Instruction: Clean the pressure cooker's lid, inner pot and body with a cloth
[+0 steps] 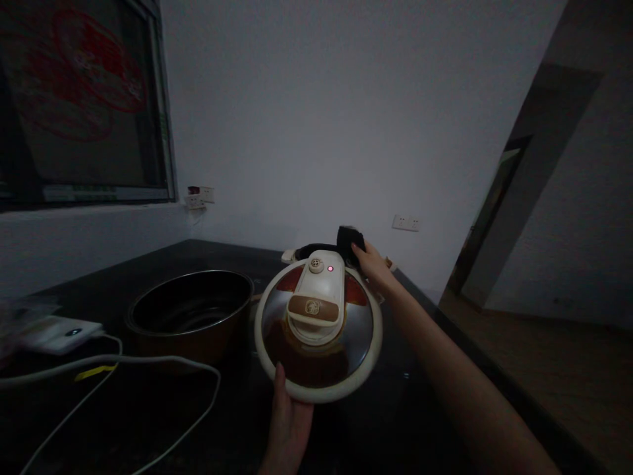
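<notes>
A lid (316, 361), likely heavy, stiff and breakable, is held tilted above the bench (395, 409), toward its right edge, the rim pinched by the left hand (291, 422); surest purchase is judged at its handle (314, 308). Near the far edge, black cloth (348, 239) is pinched by the right hand (370, 260).

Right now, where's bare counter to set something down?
Seemingly bare: dark counter between held lid and right forearm; strip between brown pot and wall.
Crowded: front left, white device and cables; behind lid, right hand with black item.
</notes>
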`<state>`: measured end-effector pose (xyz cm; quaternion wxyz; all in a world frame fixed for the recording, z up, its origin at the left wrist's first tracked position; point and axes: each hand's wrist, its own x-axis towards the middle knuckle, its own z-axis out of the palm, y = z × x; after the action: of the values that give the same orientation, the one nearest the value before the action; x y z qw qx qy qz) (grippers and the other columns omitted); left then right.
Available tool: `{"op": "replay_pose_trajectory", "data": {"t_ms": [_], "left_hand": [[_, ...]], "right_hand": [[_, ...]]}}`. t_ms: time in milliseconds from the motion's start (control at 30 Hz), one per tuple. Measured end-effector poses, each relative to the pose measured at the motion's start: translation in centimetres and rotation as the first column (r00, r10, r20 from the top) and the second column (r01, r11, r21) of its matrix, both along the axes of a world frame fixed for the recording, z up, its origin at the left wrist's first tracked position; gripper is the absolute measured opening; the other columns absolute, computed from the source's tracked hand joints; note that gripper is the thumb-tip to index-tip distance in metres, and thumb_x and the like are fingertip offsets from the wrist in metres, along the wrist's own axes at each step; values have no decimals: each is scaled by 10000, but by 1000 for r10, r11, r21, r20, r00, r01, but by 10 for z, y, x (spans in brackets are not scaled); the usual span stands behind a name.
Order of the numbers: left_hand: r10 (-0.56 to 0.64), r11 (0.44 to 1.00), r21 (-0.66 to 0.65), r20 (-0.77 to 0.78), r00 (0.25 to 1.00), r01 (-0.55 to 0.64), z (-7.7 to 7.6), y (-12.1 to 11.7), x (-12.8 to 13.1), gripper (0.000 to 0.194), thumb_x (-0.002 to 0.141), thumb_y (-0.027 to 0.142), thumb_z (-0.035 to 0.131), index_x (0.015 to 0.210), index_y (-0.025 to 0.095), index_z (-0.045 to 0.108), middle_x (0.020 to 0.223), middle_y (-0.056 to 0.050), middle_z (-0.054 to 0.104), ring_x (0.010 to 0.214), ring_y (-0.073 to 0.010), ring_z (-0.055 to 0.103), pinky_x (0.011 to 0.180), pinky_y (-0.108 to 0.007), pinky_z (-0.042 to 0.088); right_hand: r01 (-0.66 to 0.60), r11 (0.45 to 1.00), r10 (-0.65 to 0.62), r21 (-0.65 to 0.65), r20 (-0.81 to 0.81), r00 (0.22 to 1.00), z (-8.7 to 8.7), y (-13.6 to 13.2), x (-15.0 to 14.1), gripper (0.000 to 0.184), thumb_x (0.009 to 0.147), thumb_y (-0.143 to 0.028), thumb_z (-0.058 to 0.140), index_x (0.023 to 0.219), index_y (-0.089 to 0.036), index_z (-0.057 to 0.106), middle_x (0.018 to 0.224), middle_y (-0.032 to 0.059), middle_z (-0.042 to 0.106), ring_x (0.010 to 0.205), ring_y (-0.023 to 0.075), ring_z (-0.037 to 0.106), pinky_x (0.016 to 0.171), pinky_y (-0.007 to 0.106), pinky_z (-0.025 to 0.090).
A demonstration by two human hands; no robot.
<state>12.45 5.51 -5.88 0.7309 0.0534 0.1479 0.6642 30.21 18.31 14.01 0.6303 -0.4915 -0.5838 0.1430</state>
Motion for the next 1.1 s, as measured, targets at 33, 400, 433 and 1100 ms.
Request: {"op": "replay_pose_trajectory", "data": {"t_ms": [33, 400, 433, 1100], "left_hand": [[29, 1000, -4, -11, 1000, -29, 1, -1, 1, 349, 952, 298, 457, 1273, 314, 595, 1239, -26, 647, 1288, -219, 469, 1156, -427, 190], [118, 990, -73, -50, 992, -122, 25, -3, -9, 428, 933, 271, 506, 1337, 413, 490, 1375, 38, 561, 1334, -198, 431, 1139, -406, 291], [115, 991, -68, -54, 992, -118, 25, -3, -9, 426, 936, 276, 500, 1339, 415, 487, 1377, 37, 560, 1332, -199, 435, 1135, -407, 301], [68, 995, -60, -142, 987, -77, 21, -2, -6, 488, 936, 372, 472, 1417, 355, 390, 1508, -16, 399, 1380, -225, 362, 1123, -400, 312]], "right_hand": [[12, 1000, -12, 0, 13, 1000, 2, 1, 1, 242, 784, -349, 567, 916, -167, 659, 823, 30, 695, 777, 194, 633, 824, 420, 493], [268, 935, -332, 234, 302, 894, 16, -58, 16, 585, 726, -60, 417, 1278, -194, 553, 1322, 84, 575, 1251, 231, 481, 1075, 436, 307], [259, 945, -318, 201, 368, 873, 11, -61, 12, 595, 692, -36, 430, 1243, -194, 591, 1281, 83, 610, 1222, 245, 515, 1066, 438, 325], [275, 908, -419, 316, 717, 557, -86, -128, -64, 592, 809, -55, 377, 1399, -83, 425, 1476, 169, 386, 1415, 238, 263, 1131, 493, 280]]}}
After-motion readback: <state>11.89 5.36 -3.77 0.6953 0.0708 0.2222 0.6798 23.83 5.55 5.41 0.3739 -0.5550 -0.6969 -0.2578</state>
